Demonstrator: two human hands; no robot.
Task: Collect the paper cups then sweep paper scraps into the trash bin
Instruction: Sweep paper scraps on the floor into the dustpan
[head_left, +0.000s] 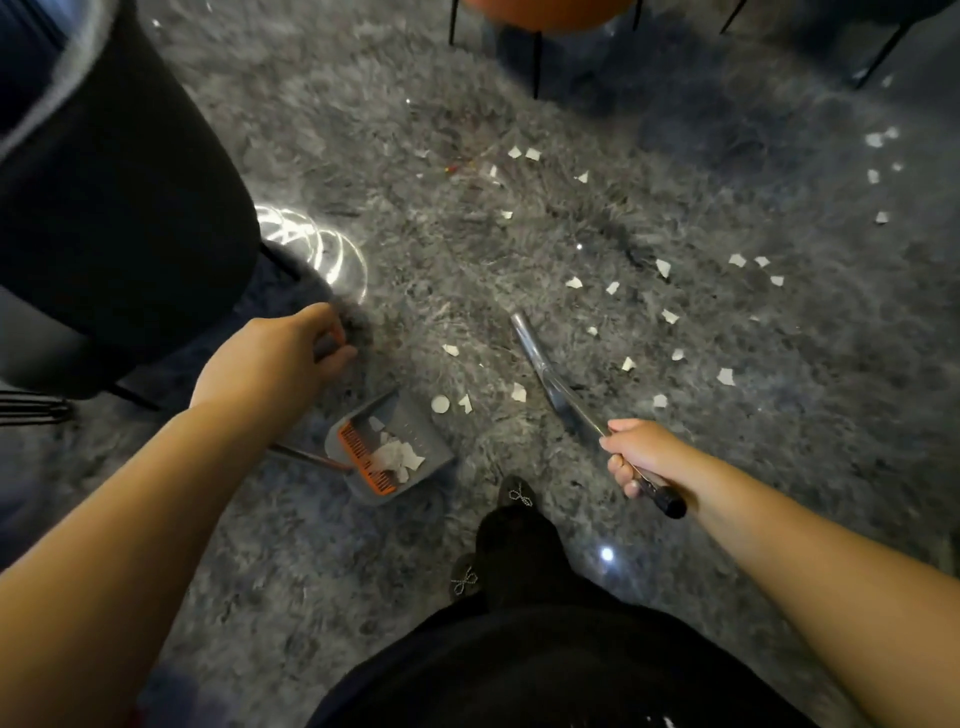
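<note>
Two bare hands work above a shaggy grey carpet (519, 249) strewn with small white paper scraps (574, 283). Right hand (641, 457) is wrapped around a silver broom handle with a black end (587, 415); its head is blurred. Left hand (291, 353) curls around something dark, seemingly the handle of a grey dustpan with an orange comb (389, 449), already holding scraps. Short strokes toward the pan's lip should work best, since the deep pile snags paper.
</note>
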